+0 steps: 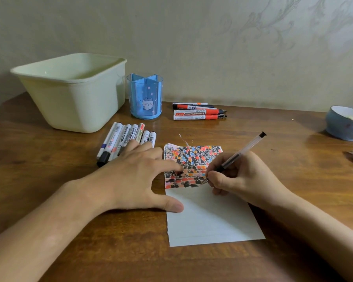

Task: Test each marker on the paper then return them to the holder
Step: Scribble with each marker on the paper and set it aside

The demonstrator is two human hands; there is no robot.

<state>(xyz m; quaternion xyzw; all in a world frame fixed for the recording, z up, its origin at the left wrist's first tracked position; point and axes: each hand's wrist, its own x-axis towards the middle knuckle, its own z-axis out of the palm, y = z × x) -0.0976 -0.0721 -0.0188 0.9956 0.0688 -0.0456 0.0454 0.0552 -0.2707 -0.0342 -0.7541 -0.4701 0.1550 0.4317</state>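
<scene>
Markers and paper lie on a wooden table (pixel 293 180), listed here by descending size. Cream plastic tub (pixel 73 92): far left, against the wall. Paper (pixel 208 216): centre of the table, upper half covered with black, red, orange and blue test marks, lower half blank. Left hand (pixel 135 176): palm down, fingers spread and straight, forefinger and thumb pressing the paper's left edge, remaining fingers partly over the near marker row. Right hand (pixel 245 178): fingers curled, pinching a clear-barrelled black pen (pixel 235 155), tip touching the paper at the lower edge of the marked area. Blue holder (pixel 145 96): upright, just right of the tub, divided into compartments, no markers visible inside. Near marker row (pixel 122 139): about seven capped markers side by side, between the tub and the left hand. Far marker group (pixel 199 111): red-and-white markers lying crosswise, right of the holder. Blue bowl (pixel 344 123): at the right edge
</scene>
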